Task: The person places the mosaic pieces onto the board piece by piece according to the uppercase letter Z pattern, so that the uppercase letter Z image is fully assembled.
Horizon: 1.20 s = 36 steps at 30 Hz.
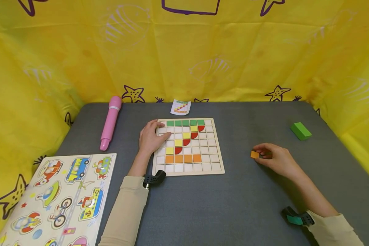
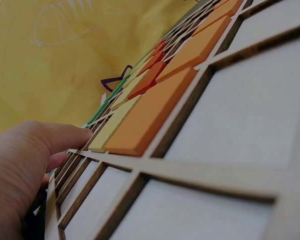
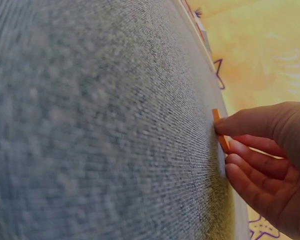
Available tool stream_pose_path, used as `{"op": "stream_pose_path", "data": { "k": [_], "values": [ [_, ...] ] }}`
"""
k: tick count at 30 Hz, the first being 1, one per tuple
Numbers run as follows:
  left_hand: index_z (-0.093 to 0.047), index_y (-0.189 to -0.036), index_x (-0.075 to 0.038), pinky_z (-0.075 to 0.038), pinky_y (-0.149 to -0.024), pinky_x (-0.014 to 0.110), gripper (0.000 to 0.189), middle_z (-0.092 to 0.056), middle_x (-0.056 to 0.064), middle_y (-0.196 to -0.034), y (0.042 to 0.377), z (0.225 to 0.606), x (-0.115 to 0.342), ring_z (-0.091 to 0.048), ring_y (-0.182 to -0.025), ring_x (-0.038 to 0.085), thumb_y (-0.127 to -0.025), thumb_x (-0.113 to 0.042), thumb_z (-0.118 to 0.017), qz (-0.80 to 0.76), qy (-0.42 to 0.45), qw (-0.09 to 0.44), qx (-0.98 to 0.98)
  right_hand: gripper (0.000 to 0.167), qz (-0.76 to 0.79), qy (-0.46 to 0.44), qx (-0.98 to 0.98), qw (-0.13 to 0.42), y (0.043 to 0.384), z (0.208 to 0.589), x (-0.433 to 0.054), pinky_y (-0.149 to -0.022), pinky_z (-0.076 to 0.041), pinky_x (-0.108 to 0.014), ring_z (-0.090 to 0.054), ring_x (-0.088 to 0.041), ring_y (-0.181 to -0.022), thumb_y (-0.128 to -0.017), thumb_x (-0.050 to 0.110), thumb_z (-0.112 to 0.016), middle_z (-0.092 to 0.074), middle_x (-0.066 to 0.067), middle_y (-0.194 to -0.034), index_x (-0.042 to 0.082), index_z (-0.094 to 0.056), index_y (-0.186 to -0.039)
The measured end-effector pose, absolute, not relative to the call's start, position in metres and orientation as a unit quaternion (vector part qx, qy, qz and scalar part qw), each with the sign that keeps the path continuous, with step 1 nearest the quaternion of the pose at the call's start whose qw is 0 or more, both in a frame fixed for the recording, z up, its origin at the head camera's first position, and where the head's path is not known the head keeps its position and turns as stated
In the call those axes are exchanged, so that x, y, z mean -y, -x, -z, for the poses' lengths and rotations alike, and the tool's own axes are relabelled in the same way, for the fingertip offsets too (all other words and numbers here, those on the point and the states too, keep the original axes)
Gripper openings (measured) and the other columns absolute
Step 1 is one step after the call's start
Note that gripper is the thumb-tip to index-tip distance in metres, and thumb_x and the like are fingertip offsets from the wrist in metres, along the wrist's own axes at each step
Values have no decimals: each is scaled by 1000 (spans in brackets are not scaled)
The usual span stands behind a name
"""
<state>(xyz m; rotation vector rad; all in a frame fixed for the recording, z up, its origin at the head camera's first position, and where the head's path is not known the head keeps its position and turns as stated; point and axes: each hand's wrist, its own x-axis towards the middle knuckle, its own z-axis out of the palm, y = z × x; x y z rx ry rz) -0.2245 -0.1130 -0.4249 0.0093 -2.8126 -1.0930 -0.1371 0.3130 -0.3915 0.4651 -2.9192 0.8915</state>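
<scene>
A wooden grid board [image 1: 207, 149] lies on the table, left of the middle in the head view. Green tiles [image 1: 186, 122] run along its top row and orange tiles [image 1: 178, 159] along a lower one. Between them, yellow squares [image 1: 169, 150] and red quarter-circle tiles [image 1: 186, 142] climb in a diagonal. My left hand [image 1: 149, 137] rests on the board's upper left edge, thumb and forefinger reaching over the cells. Off to the right, my right hand [image 1: 276, 160] pinches a small orange square tile [image 1: 254, 154] close over the table, as the right wrist view also shows.
A small pattern card [image 1: 180, 107] lies behind the board. To the left are a pink toy microphone [image 1: 109, 123] and a picture puzzle board [image 1: 72, 188]. A green block [image 1: 301, 131] sits at the far right of the grey table [image 1: 203, 208]. Yellow cloth [image 1: 172, 68] hangs around the table.
</scene>
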Motion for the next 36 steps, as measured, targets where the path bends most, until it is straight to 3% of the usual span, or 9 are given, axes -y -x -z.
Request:
{"op": "stream_pose_path", "data": {
  "k": [9,21,36],
  "values": [
    [-63,-116,-9,-16,-116,50,43,-41,13,-149,224,425,113,-33,-138,35,-85,-38,-71,361,-3,62,931,24,-280,-165,945,48,141,394,-300,-69,-52,-27,-61,-18,-81,-82,15,-79,-70,-2,-94,8,-73,-104],
    [-63,-117,-10,-16,-116,50,43,-40,13,-149,224,425,113,-34,-138,35,-85,-38,-71,358,-3,63,932,25,-318,-211,924,23,148,396,-256,-72,-54,-34,-61,-17,-85,-84,16,-77,-69,-1,-98,10,-72,-108],
    [-63,-117,-10,-14,-116,49,43,-40,13,-149,223,423,113,-33,-139,34,-86,-38,-72,361,-6,59,931,28,-335,-280,899,-23,156,392,-196,-73,-51,-32,-57,-16,-82,-80,13,-79,-67,3,-96,10,-71,-106]
  ]
}}
